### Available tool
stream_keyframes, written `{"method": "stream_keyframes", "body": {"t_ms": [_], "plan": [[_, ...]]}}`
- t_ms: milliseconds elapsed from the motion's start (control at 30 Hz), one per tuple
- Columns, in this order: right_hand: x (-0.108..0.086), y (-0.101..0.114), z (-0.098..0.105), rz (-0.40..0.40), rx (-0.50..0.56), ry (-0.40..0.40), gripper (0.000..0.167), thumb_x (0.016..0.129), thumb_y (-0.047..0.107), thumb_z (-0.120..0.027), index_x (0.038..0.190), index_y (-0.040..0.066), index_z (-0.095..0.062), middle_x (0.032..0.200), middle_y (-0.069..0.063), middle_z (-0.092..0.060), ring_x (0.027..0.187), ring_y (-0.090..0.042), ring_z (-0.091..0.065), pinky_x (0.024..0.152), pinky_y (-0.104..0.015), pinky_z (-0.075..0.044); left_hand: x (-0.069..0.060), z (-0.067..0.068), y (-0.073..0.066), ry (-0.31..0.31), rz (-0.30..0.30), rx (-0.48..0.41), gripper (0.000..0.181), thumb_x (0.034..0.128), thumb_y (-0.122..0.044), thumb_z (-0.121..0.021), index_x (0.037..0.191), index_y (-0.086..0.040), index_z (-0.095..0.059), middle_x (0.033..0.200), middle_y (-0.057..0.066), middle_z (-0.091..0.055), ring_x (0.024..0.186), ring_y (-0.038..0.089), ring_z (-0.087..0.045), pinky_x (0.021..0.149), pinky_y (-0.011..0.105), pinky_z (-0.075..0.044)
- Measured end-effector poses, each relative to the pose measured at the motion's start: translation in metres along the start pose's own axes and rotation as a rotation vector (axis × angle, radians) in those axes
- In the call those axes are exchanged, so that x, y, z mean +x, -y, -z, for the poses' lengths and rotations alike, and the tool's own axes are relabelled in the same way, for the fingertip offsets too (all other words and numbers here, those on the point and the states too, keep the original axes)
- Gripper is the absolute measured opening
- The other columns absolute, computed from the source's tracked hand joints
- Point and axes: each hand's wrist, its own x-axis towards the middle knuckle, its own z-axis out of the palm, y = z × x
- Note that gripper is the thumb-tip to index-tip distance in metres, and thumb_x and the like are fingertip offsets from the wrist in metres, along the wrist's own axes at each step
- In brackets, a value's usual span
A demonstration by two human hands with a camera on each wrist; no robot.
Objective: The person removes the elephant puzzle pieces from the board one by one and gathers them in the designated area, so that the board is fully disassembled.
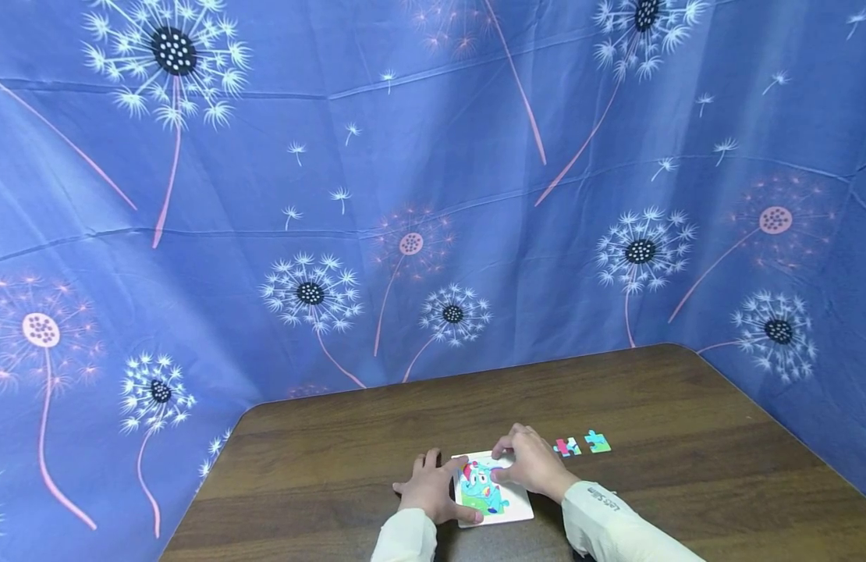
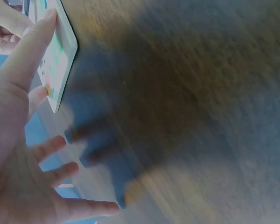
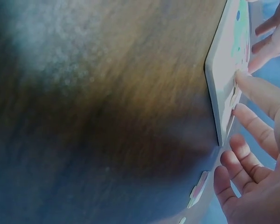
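A white-bordered puzzle board [image 1: 520, 509] with a blue cartoon animal lies on the table. My left hand [image 1: 431, 490] is at its left side, thumb and index finger spread across the edge and touching it; the other fingers are extended in the left wrist view. Over the board's upper right part, my right hand [image 1: 534, 463] pinches a puzzle piece [image 3: 234, 97] between thumb and index finger, low against the board [image 3: 219, 70]. Much of that piece is hidden by the fingers.
Two loose puzzle pieces lie right of the board: a red, blue and white one [image 1: 568, 447] and a blue-green one [image 1: 598, 442]. The brown wooden table [image 1: 321, 468] meets a blue dandelion-patterned cloth [image 1: 517, 257] behind it.
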Motion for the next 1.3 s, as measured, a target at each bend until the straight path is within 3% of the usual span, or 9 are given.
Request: {"method": "stream_keyframes", "body": {"t_ms": [233, 633, 867, 1300], "plan": [[0.000, -0.001, 0.001, 0.012, 0.005, -0.002, 0.026, 0.068, 0.020, -0.094, 0.087, 0.016, -0.077, 0.086, 0.003, -0.056, 0.087, -0.018, -0.053, 0.076, -0.039, -0.049, -0.004, 0.001, 0.002, 0.000, 0.013, -0.025, 0.080, 0.0699, -0.042, -0.094, 0.140, -0.021, -0.060, 0.145, 0.024, -0.047, 0.131, 0.055, -0.043, 0.082, 0.089, -0.035], [-0.001, -0.002, 0.004, 0.049, 0.024, -0.020, 0.024, 0.070, 0.021, -0.093, 0.088, 0.017, -0.077, 0.087, 0.005, -0.056, 0.087, -0.017, -0.052, 0.073, -0.035, -0.047, -0.003, 0.000, -0.007, 0.032, 0.103, -0.031, 0.082, 0.0687, -0.039, -0.094, 0.141, -0.022, -0.059, 0.150, 0.022, -0.044, 0.138, 0.055, -0.039, 0.082, 0.090, -0.033], [-0.002, -0.002, 0.012, 0.104, 0.005, -0.015, 0.025, 0.070, 0.023, -0.094, 0.089, 0.017, -0.078, 0.091, 0.005, -0.057, 0.089, -0.020, -0.054, 0.077, -0.039, -0.048, -0.003, 0.002, -0.010, 0.054, 0.135, -0.034, 0.083, 0.0697, -0.038, -0.094, 0.142, -0.022, -0.057, 0.152, 0.020, -0.042, 0.140, 0.053, -0.037, 0.082, 0.090, -0.032], [-0.011, -0.004, 0.032, 0.129, 0.017, 0.030, 0.023, 0.075, 0.021, -0.091, 0.093, 0.018, -0.078, 0.096, 0.003, -0.057, 0.092, -0.023, -0.056, 0.078, -0.043, -0.050, -0.003, 0.002, -0.013, 0.043, 0.148, -0.048, 0.085, 0.0676, -0.036, -0.095, 0.142, -0.022, -0.056, 0.152, 0.021, -0.042, 0.140, 0.053, -0.037, 0.080, 0.090, -0.034]]}}
